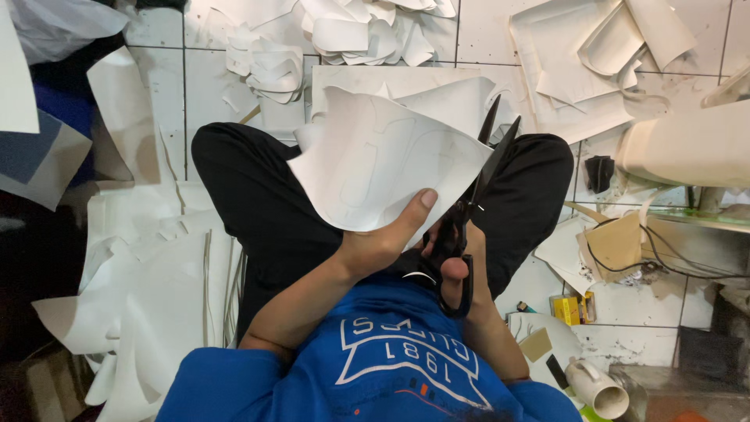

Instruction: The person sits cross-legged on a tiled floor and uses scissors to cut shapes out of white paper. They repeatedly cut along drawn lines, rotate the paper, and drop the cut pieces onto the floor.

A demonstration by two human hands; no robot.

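White sheet material (pixel 375 160), curled and marked with faint traced outlines, is the biggest thing between the person's hands, held up over the crossed legs in black trousers (pixel 258 195). Its lower edge sits in the left hand (pixel 383 242), whose thumb presses flat on the near face while the fingers curl behind, out of my sight; the grip is closed tight on the sheet. Just to the right of that hand, the black scissors (pixel 469 203) stand nearly upright, blades parted in a narrow V with the sheet's right edge lying between them. The right hand (pixel 453 270) is below the blades, thumb and fingers pushed through the handle loops, wrapped firmly around the handles though the loops are spread a little.

Beyond both hands, on the tiled floor (pixel 484 35), lie heaps of white offcuts (pixel 359 31), and more cut pieces are stacked to the left of the left arm (pixel 148 289). Right of the right hand sits a brown card scrap (pixel 617 242) with a dark cable across it, then a small yellow box (pixel 569 309), and nearest the right elbow a white mug (pixel 598 387) lying on its side.
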